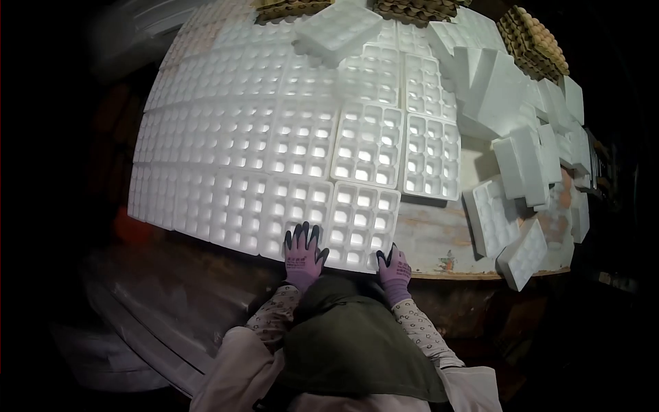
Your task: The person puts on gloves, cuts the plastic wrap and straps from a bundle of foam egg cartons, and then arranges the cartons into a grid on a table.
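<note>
Both my hands wear purple gloves with dark fingertips. My left hand (303, 255) lies flat with fingers spread on the near edge of a white foam egg tray (357, 223) at the table's front. My right hand (393, 269) grips the same tray's near right corner, thumb on top. That tray sits in the front row of many white foam trays (254, 137) laid side by side across the table, cups facing up and empty.
A loose heap of white foam trays (528, 151) lies on the right side. Brown cardboard egg flats (532, 41) stand at the far edge. Bare worn tabletop (439, 237) shows right of my hands. Surroundings are dark.
</note>
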A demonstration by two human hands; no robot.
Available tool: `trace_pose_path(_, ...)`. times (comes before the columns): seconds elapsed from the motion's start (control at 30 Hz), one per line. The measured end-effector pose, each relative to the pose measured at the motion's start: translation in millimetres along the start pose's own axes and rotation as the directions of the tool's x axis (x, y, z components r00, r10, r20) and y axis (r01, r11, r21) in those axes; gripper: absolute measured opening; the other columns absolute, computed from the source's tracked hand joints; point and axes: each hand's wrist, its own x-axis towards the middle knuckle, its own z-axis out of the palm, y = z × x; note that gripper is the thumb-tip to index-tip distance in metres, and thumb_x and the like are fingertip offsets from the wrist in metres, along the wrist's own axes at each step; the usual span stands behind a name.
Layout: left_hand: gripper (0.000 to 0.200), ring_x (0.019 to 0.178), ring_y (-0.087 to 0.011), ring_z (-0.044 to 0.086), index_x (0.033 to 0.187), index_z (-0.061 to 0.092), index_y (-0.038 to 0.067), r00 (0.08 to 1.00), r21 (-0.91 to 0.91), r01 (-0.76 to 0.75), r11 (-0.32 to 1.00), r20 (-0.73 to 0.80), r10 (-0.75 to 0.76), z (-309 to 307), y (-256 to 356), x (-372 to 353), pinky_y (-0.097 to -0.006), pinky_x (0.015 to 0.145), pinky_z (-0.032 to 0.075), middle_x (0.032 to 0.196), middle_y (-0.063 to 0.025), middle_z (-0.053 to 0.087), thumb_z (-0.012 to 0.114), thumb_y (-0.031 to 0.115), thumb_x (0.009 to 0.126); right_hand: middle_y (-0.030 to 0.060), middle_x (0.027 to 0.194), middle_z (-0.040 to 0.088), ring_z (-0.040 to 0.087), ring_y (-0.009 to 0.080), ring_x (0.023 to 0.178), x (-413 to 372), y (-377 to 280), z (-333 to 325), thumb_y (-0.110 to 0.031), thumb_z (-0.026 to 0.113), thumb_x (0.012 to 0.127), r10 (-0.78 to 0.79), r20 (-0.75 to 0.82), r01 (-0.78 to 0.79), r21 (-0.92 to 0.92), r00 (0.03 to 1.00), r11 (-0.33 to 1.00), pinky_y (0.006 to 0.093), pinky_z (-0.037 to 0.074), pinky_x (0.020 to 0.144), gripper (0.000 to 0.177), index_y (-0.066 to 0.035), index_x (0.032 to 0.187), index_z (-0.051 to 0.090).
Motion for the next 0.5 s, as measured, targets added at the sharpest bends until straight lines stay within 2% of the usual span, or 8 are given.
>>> trace_pose_path(0.13, 0.075, 0.144, -0.0405, 0.028, 0.149, 0.04, 0.01, 0.99, -0.061, -0.137, 0.989, 0.03, 0.139, -7, 17, 2, -0.0608, 0.118, 0.016, 0.155, -0.0209, 0.032, 0.063, 0.045, 0.087, 0.0172, 0.121, 0.062, 0.063, 0.0348, 0.107, 6, 13, -15, -0.047, 0.065, 0.088, -0.028, 0.096, 0.027, 0.017, 0.995, 0.999, 0.0459, 0.05, 0.092, 0.062, -0.009, 0.136, 0.054)
trace_pose_path(0.2, 0.074, 0.144, -0.0401, 0.028, 0.147, 0.044, 0.013, 0.962, -0.065, -0.261, 0.963, 0.067, 0.266, -8, 28, 4, -0.0604, 0.119, 0.015, 0.154, -0.0209, 0.033, 0.065, 0.048, 0.085, 0.0179, 0.125, 0.061, 0.059, 0.0366, 0.114, 34, 45, -53, -0.047, 0.068, 0.085, -0.154, -0.34, 0.164, 0.002, 0.928, 0.986, 0.0442, 0.047, 0.097, 0.065, -0.008, 0.136, 0.054)
trace_pose_path(0.23, 0.072, 0.144, -0.0398, 0.028, 0.146, 0.048, 0.017, 0.952, -0.052, -0.286, 0.957, 0.101, 0.29, -9, 36, 5, -0.06, 0.119, 0.014, 0.154, -0.0193, 0.035, 0.064, 0.052, 0.085, 0.0181, 0.133, 0.056, 0.051, 0.0366, 0.125, 57, 65, -90, -0.043, 0.071, 0.083, -0.083, -0.471, 0.054, -0.076, 0.878, 0.996, 0.0451, 0.043, 0.104, 0.068, -0.008, 0.138, 0.052)
trace_pose_path(0.27, 0.072, 0.144, -0.0396, 0.028, 0.146, 0.048, 0.018, 0.939, -0.066, -0.315, 0.947, 0.127, 0.321, -10, 40, 4, -0.0599, 0.119, 0.014, 0.153, -0.0187, 0.035, 0.064, 0.053, 0.085, 0.0168, 0.143, 0.048, 0.044, 0.0354, 0.132, 77, 92, -114, -0.04, 0.073, 0.081, 0.037, -0.602, -0.21, -0.219, 0.797, 0.953, 0.048, 0.037, 0.109, 0.076, -0.009, 0.144, 0.046)
trace_pose_path(0.3, 0.072, 0.144, -0.0393, 0.028, 0.146, 0.048, 0.019, 0.927, -0.079, -0.336, 0.939, 0.147, 0.344, -11, 44, 5, -0.0598, 0.119, 0.014, 0.153, -0.0181, 0.036, 0.063, 0.054, 0.085, 0.0151, 0.15, 0.041, 0.039, 0.0339, 0.137, 94, 121, -140, -0.04, 0.075, 0.079, 0.13, -0.64, -0.38, -0.27, 0.757, 0.885, 0.0497, 0.032, 0.112, 0.084, -0.012, 0.149, 0.038)
trace_pose_path(0.33, 0.072, 0.144, -0.039, 0.028, 0.146, 0.048, 0.019, 0.918, -0.089, -0.35, 0.933, 0.167, 0.36, -12, 47, 6, -0.0597, 0.119, 0.015, 0.153, -0.0175, 0.036, 0.063, 0.056, 0.085, 0.0118, 0.15, 0.041, 0.04, 0.0334, 0.136, 103, 144, -160, -0.036, 0.075, 0.079, 0.36, -0.525, -0.564, -0.302, 0.771, 0.768, 0.0481, 0.033, 0.112, 0.086, -0.015, 0.152, 0.035)
trace_pose_path(0.37, 0.072, 0.143, -0.0357, 0.033, 0.147, 0.046, 0.023, 0.915, -0.054, -0.361, 0.931, 0.169, 0.365, -12, 50, 6, -0.0586, 0.119, 0.017, 0.152, -0.0144, 0.04, 0.063, 0.057, 0.085, 0.0098, 0.14, 0.051, 0.048, 0.0307, 0.129, 109, 177, -159, -0.028, 0.072, 0.081, 0.348, -0.549, -0.573, -0.313, 0.76, 0.758, 0.0458, 0.041, 0.105, 0.072, -0.017, 0.146, 0.044)
trace_pose_path(0.5, 0.073, 0.143, -0.0353, 0.032, 0.147, 0.046, 0.022, 0.903, -0.073, -0.369, 0.927, 0.21, 0.376, -7, 49, 9, -0.0585, 0.118, 0.018, 0.151, -0.0143, 0.04, 0.064, 0.055, 0.084, 0.0113, 0.105, 0.065, 0.062, 0.0314, 0.098, 72, 161, -158, -0.017, 0.071, 0.08, 0.051, -0.552, -0.271, -0.324, 0.832, 0.906, 0.0436, 0.051, 0.084, 0.05, -0.015, 0.128, 0.06)
